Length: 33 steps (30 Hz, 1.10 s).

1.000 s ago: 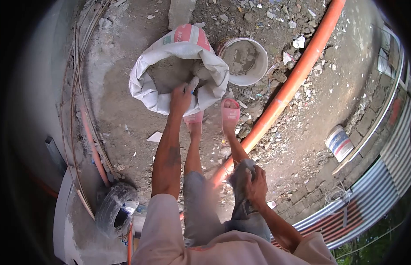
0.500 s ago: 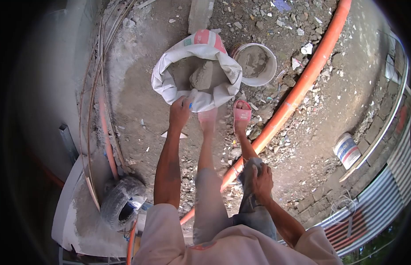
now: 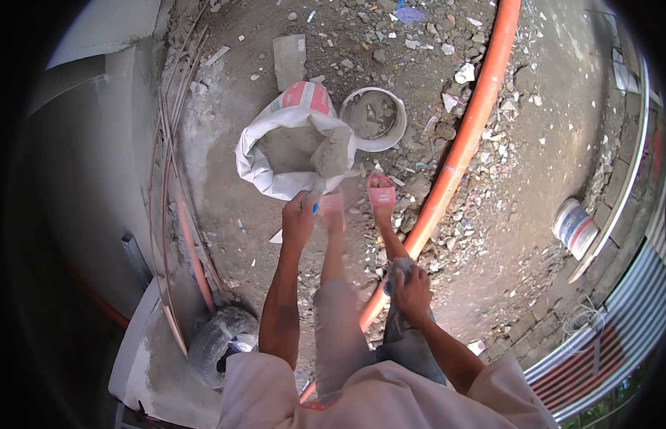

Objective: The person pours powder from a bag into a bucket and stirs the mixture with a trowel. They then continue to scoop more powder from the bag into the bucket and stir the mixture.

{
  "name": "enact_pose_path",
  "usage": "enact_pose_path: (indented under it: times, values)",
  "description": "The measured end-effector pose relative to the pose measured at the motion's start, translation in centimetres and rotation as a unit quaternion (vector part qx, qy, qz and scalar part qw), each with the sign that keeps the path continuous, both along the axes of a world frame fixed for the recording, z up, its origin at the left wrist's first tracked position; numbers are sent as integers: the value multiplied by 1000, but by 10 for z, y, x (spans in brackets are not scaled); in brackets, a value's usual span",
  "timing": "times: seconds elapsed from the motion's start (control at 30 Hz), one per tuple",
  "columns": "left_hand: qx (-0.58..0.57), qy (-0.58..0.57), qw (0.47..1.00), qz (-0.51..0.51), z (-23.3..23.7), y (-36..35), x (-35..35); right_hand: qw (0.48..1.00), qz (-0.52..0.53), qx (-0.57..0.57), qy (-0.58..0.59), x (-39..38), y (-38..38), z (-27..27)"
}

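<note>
White woven sack [image 3: 258, 171] with red print, mouth rolled open, is parked right beside the round white plastic bucket [image 3: 399, 130]. Blue-handled trowel [image 3: 316, 207] piled with grey mix is gripped in the curled left hand [image 3: 299, 213]; right hand [image 3: 413, 292] is kinda draped over the knee [image 3: 400, 267].

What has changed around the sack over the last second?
The left hand has drawn back toward the person, from over the near rim of the sack to just outside it. The heap of grey powder on its tool has shifted to the right side of the sack's mouth, toward the bucket. Nothing was let go. The right hand stayed on the knee; sack and bucket stayed put.
</note>
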<state>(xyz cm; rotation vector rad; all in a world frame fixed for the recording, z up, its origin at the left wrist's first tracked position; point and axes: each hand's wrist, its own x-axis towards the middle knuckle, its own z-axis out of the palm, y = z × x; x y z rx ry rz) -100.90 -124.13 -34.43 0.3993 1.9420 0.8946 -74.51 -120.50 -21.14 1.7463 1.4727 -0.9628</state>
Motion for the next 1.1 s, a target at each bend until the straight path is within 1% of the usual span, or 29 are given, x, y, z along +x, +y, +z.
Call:
enact_pose_path:
  times: [0.13, 0.23, 0.33, 0.37, 0.43, 0.53, 0.57, 0.63, 0.77, 0.87, 0.97, 1.03, 1.1]
  values:
    - [-70, -50, 996, -5, 0, 55, 32, 1000, -9, -10, -2, 16, 5, -4]
    - [-57, -62, 996, 24, -41, 77, 57, 999, -46, -17, 16, 25, 12, -3]
    - [-139, -74, 987, 32, -56, 115, 68, 999, -28, -11, 11, 45, 2, -15]
    - [-157, -110, 980, 60, -59, 129, 70, 998, -54, -17, 16, 45, 6, -13]
    - [-197, -181, 957, 113, -62, 153, 74, 998, -53, -12, 12, 50, 6, -16]
    - [-167, -245, 943, 151, -68, 174, 74, 998, -55, -18, 2, 54, 9, -16]
    - [-181, -260, 938, 141, -67, 181, 71, 998, -55, -21, 0, 54, 12, -15]
    - [-176, -253, 942, 131, -79, 183, 68, 997, -70, -24, 15, 54, 18, -14]
    - [-212, -241, 942, 103, -74, 188, 68, 998, -66, -19, 14, 55, 16, -12]
    - [-218, -220, 946, 100, -66, 184, 66, 997, -74, -21, 5, 54, 19, -12]
    - [-226, -232, 944, 52, -56, 173, 63, 996, -77, -4, 42, 57, 21, -12]
    - [-222, -183, 957, -32, -47, 171, 59, 986, -143, -57, 59, 57, 37, -8]
    - [-234, -118, 960, -99, -23, 178, 63, 979, -172, -77, 72, 59, 42, -4]
